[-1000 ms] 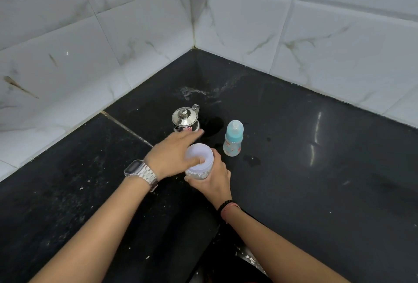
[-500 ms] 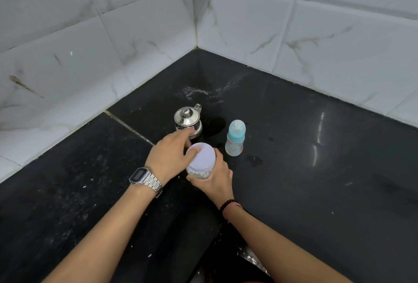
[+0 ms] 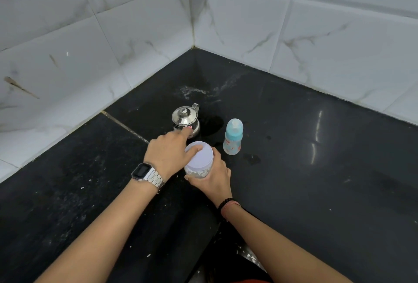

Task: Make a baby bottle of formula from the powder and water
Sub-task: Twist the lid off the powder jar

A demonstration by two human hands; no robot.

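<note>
A clear powder jar with a pale lilac lid stands on the black counter. My right hand wraps around the jar's body from the near right side. My left hand, with a metal watch on the wrist, grips the lid's left edge, thumb on top. A baby bottle with a light blue cap stands upright just right of the jar. A small steel kettle with its lid on stands behind my left hand.
White marble-look tiled walls meet in a corner behind the objects. A wet patch lies on the counter near the bottle. White specks dot the counter at left.
My left hand has drawn back from lying across the lid and now holds its left edge, so more of the lid shows. The jar, bottle and kettle have stayed in place.
</note>
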